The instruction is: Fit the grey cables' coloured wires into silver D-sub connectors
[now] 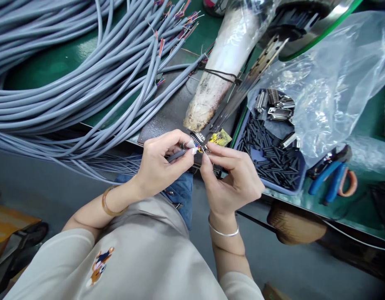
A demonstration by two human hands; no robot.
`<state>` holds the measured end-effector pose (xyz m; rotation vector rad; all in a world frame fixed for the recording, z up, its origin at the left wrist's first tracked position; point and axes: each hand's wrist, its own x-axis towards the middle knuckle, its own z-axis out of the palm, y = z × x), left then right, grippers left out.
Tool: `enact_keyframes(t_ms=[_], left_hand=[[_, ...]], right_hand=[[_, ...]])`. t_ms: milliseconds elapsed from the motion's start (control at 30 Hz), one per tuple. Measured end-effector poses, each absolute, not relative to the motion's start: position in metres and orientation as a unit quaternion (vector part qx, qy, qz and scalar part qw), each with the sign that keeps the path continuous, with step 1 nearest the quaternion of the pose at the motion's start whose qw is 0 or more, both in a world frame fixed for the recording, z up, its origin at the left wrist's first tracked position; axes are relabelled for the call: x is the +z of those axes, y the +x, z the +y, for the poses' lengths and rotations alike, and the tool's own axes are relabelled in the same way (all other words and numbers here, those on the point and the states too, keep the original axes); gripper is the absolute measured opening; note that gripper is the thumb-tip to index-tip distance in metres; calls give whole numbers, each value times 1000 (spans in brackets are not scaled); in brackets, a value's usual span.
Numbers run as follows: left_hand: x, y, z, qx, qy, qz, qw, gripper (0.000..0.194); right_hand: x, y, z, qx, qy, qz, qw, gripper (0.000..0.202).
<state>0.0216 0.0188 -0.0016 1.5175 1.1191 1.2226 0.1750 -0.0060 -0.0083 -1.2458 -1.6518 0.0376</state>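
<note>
My left hand (pixel 170 160) is closed around the end of a grey cable (pixel 176 156), where thin coloured wires fan out past the fingertips. Just beyond the fingers sits a metal multi-pin connector (pixel 198 136) at the table edge. My right hand (pixel 231 171) pinches with thumb and forefinger close beside the connector; what lies between those fingertips is too small to name. Above the connector hangs the scorched tip of a plastic-wrapped tube (pixel 198 114), bound with a black tie. A crumpled yellow piece (pixel 221 137) lies behind my right fingers.
Bundles of grey cables (pixel 70 98) with stripped ends cover the left of the green table. At right stands a blue tray (pixel 300 183) holding short black sleeves (pixel 270 154) and several connectors (pixel 279 113). Beside it lie blue-handled pliers (pixel 331 177) and clear plastic bags (pixel 339 79).
</note>
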Motion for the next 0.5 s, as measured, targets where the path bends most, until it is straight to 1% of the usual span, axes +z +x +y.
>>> enact_keyframes(t_ms=[233, 333, 433, 500], left_hand=[[-7, 19, 17, 490, 629, 436, 418, 1], [-12, 19, 14, 476, 630, 443, 425, 1], [-12, 20, 11, 465, 623, 445, 444, 2], [-10, 20, 8, 443, 616, 435, 484, 4]], right_hand=[[-9, 178, -13, -20, -508, -717, 477, 21], [-14, 178, -14, -16, -501, -730, 465, 21], [-13, 184, -18, 21, -509, -717, 476, 19], [-5, 193, -28, 78, -539, -695, 469, 10]])
